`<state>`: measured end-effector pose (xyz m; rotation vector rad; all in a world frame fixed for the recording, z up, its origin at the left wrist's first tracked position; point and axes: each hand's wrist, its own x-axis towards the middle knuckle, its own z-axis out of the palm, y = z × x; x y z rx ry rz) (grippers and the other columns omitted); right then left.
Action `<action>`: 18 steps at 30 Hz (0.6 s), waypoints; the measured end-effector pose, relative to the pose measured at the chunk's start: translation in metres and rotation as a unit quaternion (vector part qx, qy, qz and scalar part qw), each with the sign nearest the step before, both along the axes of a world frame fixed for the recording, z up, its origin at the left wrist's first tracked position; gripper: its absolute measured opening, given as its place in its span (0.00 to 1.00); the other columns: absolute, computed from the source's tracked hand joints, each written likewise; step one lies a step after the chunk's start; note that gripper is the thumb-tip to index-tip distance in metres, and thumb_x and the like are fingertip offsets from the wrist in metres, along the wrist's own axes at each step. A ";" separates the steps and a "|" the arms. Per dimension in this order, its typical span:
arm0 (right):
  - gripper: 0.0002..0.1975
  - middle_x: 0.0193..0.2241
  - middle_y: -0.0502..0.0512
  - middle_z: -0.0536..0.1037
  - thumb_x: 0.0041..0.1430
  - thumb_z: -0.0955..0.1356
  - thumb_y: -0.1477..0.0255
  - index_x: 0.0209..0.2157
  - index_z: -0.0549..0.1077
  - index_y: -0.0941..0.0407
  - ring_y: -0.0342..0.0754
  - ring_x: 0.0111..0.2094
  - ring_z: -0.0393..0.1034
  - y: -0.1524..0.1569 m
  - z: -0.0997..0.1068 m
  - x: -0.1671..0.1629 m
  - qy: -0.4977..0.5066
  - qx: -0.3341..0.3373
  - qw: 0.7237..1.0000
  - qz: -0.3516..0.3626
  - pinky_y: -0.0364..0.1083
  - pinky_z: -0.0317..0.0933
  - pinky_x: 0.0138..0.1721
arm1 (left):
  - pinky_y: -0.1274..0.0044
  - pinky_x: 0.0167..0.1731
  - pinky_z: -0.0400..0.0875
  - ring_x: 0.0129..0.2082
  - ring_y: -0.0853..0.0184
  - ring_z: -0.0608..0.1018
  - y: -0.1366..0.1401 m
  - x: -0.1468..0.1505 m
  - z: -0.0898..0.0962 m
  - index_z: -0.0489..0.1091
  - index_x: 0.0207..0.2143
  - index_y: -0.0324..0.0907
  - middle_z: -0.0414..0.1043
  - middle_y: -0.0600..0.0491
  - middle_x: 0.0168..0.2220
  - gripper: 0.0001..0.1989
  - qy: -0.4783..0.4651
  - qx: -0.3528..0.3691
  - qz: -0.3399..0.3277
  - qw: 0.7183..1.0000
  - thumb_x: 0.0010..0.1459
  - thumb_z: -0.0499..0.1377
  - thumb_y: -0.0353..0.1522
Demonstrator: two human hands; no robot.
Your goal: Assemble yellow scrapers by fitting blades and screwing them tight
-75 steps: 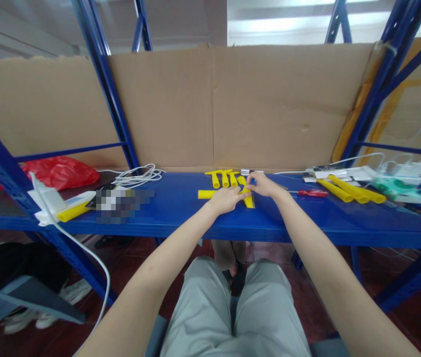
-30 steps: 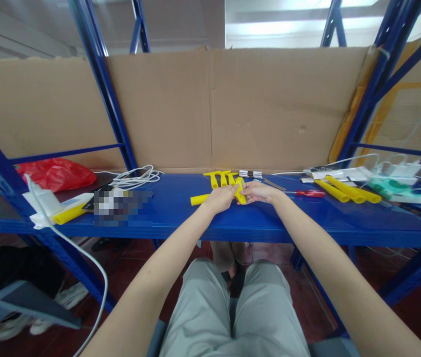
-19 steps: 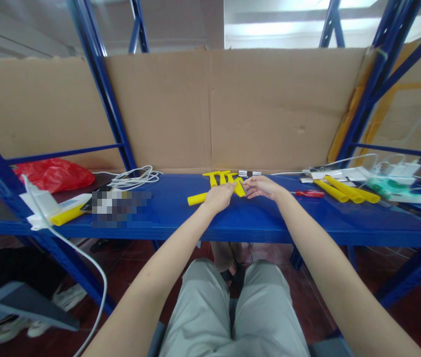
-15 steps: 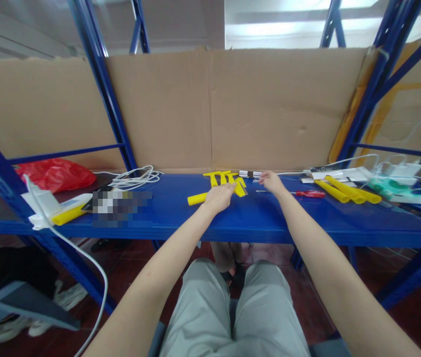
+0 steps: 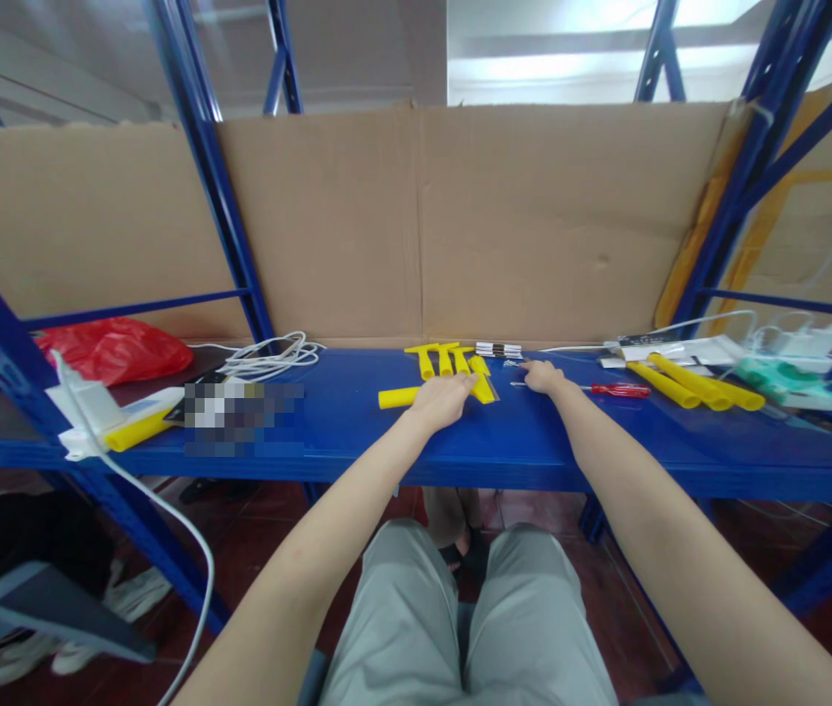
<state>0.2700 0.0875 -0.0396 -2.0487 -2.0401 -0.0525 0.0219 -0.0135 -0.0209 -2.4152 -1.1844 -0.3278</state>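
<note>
My left hand (image 5: 445, 400) is closed around a yellow scraper (image 5: 397, 397) lying crosswise. Its tube handle sticks out to the left of the hand, and its head with a thin blade shows on the right. My right hand (image 5: 544, 377) rests low over the table, index finger stretched toward a few tiny metal pieces (image 5: 511, 363), perhaps screws; nothing shows in its fingers. Just behind my left hand lie several yellow T-shaped scrapers (image 5: 426, 365) side by side. A stack of white and dark strips (image 5: 498, 350) lies behind the metal pieces. The screwdriver (image 5: 619, 390) with a red handle lies partly behind my right wrist.
Yellow tubes (image 5: 691, 382) lie at the right beside a green-and-white item (image 5: 790, 382). Coiled white cable (image 5: 275, 358), a red plastic bag (image 5: 118, 355) and another yellow tube (image 5: 140, 428) are at the left. Cardboard (image 5: 533, 216) stands behind the blue table (image 5: 357, 441).
My right hand has lowered slightly, its index finger now reaching down toward the tiny metal pieces. My left hand stays on the scraper; the whole view has shifted a little.
</note>
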 end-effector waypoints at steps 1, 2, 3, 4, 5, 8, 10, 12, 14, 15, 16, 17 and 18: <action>0.24 0.56 0.63 0.69 0.58 0.63 0.71 0.57 0.69 0.49 0.59 0.57 0.62 0.001 0.001 -0.002 -0.004 -0.012 1.000 -0.011 0.61 0.56 0.55 | 0.72 0.43 0.72 0.48 0.62 0.77 0.000 0.000 0.000 0.62 0.59 0.41 0.71 0.44 0.53 0.23 -0.001 -0.001 0.002 1.000 0.63 0.46 0.26; 0.24 0.57 0.64 0.68 0.59 0.63 0.70 0.58 0.68 0.48 0.61 0.58 0.60 0.002 0.003 -0.003 -0.003 -0.027 0.999 -0.025 0.63 0.55 0.55 | 0.72 0.43 0.72 0.48 0.62 0.77 0.000 0.000 0.000 0.62 0.59 0.41 0.71 0.44 0.53 0.23 -0.002 -0.002 0.005 1.000 0.63 0.45 0.26; 0.25 0.58 0.64 0.66 0.59 0.62 0.70 0.58 0.67 0.48 0.62 0.59 0.58 0.002 0.005 -0.005 -0.001 -0.041 0.998 -0.036 0.64 0.54 0.55 | 0.71 0.43 0.72 0.47 0.62 0.77 0.000 0.000 0.000 0.62 0.59 0.41 0.71 0.44 0.53 0.23 -0.002 -0.004 0.007 1.000 0.63 0.45 0.26; 0.25 0.59 0.65 0.65 0.60 0.62 0.70 0.59 0.66 0.48 0.63 0.60 0.56 0.001 0.007 -0.007 -0.002 -0.049 0.998 -0.040 0.66 0.53 0.55 | 0.71 0.43 0.72 0.48 0.61 0.77 -0.001 0.000 0.000 0.62 0.59 0.41 0.71 0.43 0.53 0.23 -0.003 -0.006 0.008 1.000 0.63 0.45 0.26; 0.25 0.59 0.65 0.64 0.60 0.61 0.71 0.59 0.66 0.49 0.63 0.61 0.55 0.000 0.009 -0.009 -0.004 -0.054 0.998 -0.041 0.66 0.52 0.56 | 0.71 0.43 0.72 0.48 0.61 0.77 -0.001 0.000 0.000 0.62 0.59 0.41 0.71 0.43 0.53 0.23 -0.004 -0.008 0.008 1.000 0.63 0.45 0.26; 0.25 0.60 0.65 0.63 0.61 0.60 0.73 0.60 0.64 0.50 0.62 0.62 0.53 -0.003 0.015 -0.012 -0.008 -0.057 0.998 -0.038 0.65 0.52 0.57 | 0.70 0.43 0.73 0.48 0.60 0.77 0.000 0.001 0.000 0.62 0.59 0.40 0.70 0.43 0.54 0.23 -0.004 -0.010 0.004 1.000 0.62 0.45 0.25; 0.26 0.60 0.65 0.62 0.61 0.60 0.73 0.61 0.64 0.50 0.62 0.62 0.53 -0.003 0.017 -0.013 -0.005 -0.063 0.997 -0.045 0.64 0.52 0.57 | 0.70 0.43 0.73 0.48 0.60 0.77 0.000 0.001 0.000 0.61 0.59 0.40 0.70 0.43 0.54 0.23 -0.003 -0.009 0.004 1.000 0.63 0.45 0.26; 0.25 0.60 0.64 0.61 0.62 0.59 0.73 0.60 0.64 0.49 0.63 0.62 0.53 -0.003 0.018 -0.012 0.001 -0.065 0.996 -0.054 0.63 0.53 0.57 | 0.71 0.43 0.72 0.47 0.61 0.77 0.000 0.001 0.000 0.61 0.59 0.41 0.70 0.44 0.54 0.23 -0.001 -0.009 0.005 1.000 0.63 0.45 0.26; 0.24 0.60 0.64 0.62 0.62 0.60 0.72 0.59 0.67 0.48 0.63 0.61 0.54 -0.003 0.018 -0.012 0.005 -0.056 0.997 -0.054 0.63 0.54 0.57 | 0.71 0.43 0.72 0.48 0.61 0.77 0.000 0.001 0.001 0.61 0.60 0.41 0.70 0.44 0.53 0.23 0.000 -0.010 0.003 1.000 0.62 0.45 0.26; 0.24 0.59 0.63 0.63 0.61 0.60 0.72 0.58 0.68 0.48 0.63 0.61 0.55 -0.003 0.017 -0.011 0.007 -0.047 0.998 -0.050 0.62 0.54 0.57 | 0.71 0.43 0.72 0.48 0.61 0.76 0.000 0.001 0.001 0.61 0.60 0.41 0.70 0.44 0.53 0.24 0.000 -0.011 0.002 1.000 0.62 0.45 0.25; 0.23 0.59 0.63 0.64 0.61 0.60 0.72 0.57 0.69 0.48 0.62 0.60 0.56 -0.004 0.017 -0.011 0.007 -0.037 0.998 -0.046 0.62 0.54 0.57 | 0.71 0.43 0.72 0.48 0.60 0.76 0.000 0.001 0.001 0.61 0.60 0.41 0.70 0.44 0.54 0.24 0.001 -0.012 0.000 1.000 0.62 0.45 0.25; 0.22 0.58 0.63 0.65 0.61 0.61 0.72 0.56 0.70 0.49 0.62 0.60 0.56 -0.004 0.017 -0.011 0.006 -0.028 0.999 -0.042 0.61 0.54 0.57 | 0.70 0.43 0.72 0.48 0.60 0.76 0.000 0.001 0.001 0.61 0.60 0.41 0.70 0.43 0.54 0.24 0.001 -0.013 -0.002 1.000 0.62 0.45 0.25; 0.22 0.58 0.63 0.66 0.61 0.61 0.73 0.55 0.71 0.49 0.61 0.60 0.57 -0.005 0.016 -0.011 0.004 -0.020 0.999 -0.039 0.60 0.55 0.57 | 0.70 0.43 0.72 0.48 0.60 0.76 0.000 0.001 0.001 0.60 0.60 0.41 0.70 0.43 0.54 0.24 0.002 -0.014 -0.003 1.000 0.62 0.45 0.25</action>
